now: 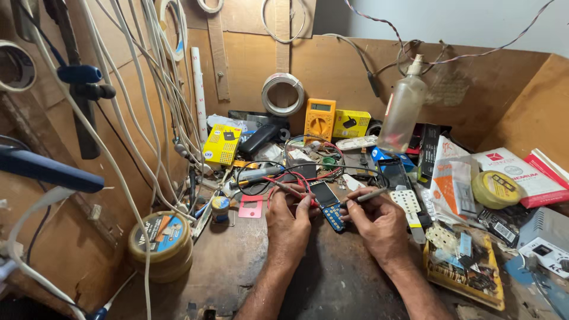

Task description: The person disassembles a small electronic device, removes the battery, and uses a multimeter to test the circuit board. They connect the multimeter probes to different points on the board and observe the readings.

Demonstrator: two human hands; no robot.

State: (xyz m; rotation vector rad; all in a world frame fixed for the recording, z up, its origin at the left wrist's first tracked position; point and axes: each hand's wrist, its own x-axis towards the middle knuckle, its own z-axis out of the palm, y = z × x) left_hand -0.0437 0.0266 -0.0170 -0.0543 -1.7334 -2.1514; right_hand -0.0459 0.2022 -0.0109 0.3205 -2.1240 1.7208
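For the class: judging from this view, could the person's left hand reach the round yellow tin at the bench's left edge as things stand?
Probably yes. The left hand rests on the small phone, and bare bench lies between it and the round yellow tin. Only hanging white cables pass near the tin, beside that path rather than across it.

Yellow box (222, 144) at back left, yellow meter's grey screen (320, 107), red-white packet (520, 173) right

Rough, stained wooden desk (237, 266); glossy plastic blue keypad phone (328, 204) at its centre; cloudy plastic bottle (402, 109) at one o'clock; matt yellow plastic multimeter (319, 120).
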